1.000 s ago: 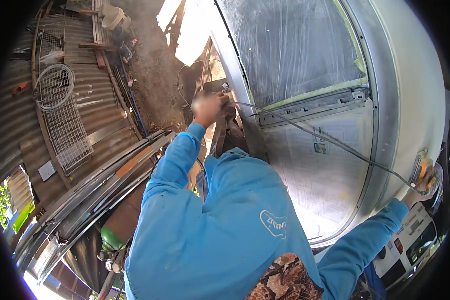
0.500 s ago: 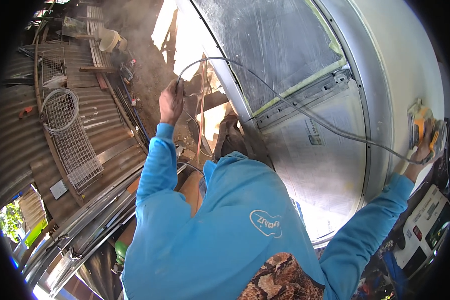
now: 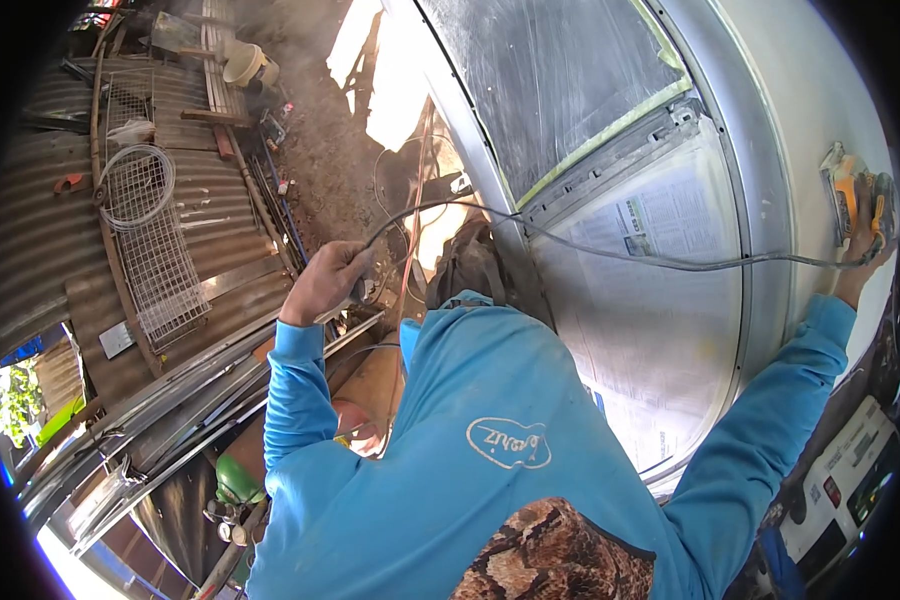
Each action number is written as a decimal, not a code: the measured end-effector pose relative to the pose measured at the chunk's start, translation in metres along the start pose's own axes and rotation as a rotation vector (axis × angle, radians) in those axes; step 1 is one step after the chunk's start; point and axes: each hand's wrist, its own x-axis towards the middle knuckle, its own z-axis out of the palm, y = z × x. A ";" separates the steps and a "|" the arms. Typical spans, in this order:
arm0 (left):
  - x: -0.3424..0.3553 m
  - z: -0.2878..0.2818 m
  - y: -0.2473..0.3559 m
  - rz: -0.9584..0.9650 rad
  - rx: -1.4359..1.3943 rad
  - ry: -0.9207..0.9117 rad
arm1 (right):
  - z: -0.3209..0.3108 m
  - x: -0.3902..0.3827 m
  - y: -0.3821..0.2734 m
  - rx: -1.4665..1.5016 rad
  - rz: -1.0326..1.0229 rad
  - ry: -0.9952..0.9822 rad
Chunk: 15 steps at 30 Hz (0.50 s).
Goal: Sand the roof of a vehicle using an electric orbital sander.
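My left hand, at centre left, is closed around a dark hose, which arches across the door opening to the yellow-and-black sander at the far right. My right hand grips that sander against the pale, curved vehicle panel. Beside it, the door opening has a glass pane edged with green tape and a lower section covered in paper. Both my arms are in blue sleeves.
On the left are corrugated sheets, a wire grid with coiled tubing, a bucket on dirt ground, long metal strips and a green gas cylinder. A white vehicle shows at lower right.
My left hand has moved left and, most recently, down, drawing the hose away from the door frame. My right hand and the sander have moved upward along the panel.
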 end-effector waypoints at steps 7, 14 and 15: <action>0.031 0.034 -0.025 0.076 0.117 -0.125 | -0.040 -0.040 -0.015 0.058 0.257 0.017; 0.124 0.075 -0.049 0.215 0.336 -0.064 | -0.079 -0.086 -0.002 0.129 0.363 0.242; 0.140 0.079 -0.051 0.269 0.336 -0.082 | -0.086 -0.090 0.001 0.091 0.401 0.246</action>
